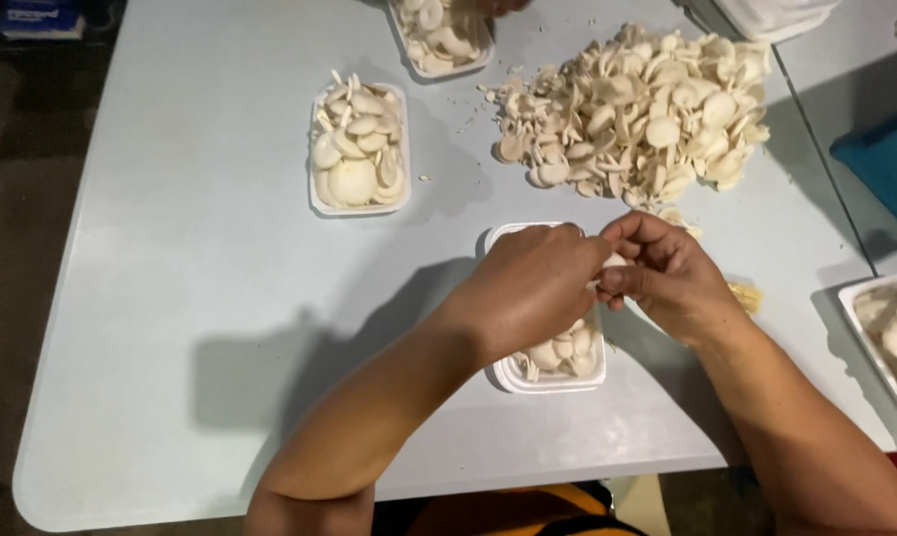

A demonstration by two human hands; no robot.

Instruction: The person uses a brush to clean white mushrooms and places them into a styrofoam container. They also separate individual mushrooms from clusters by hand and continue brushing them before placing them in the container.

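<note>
— Where's the mushroom piece (615, 261) and how does it lie?

— Over the white tray (548, 382) near the table's (171, 298) near edge. Only a pale sliver shows between the fingers, so I cannot tell its long axis or heading. The tray's long axis runs from near edge to far edge.

— The hands?

— The left hand (533, 283) is curled nearly closed, fingertips pinching the piece. The right hand (672, 278) is also bent tight, fingertips meeting the left's on the same piece.

— Around them?

— A mushroom heap (637, 109) toward the far right corner, a filled tray (359, 149) beyond, another tray (890, 337) at the right edge.
</note>
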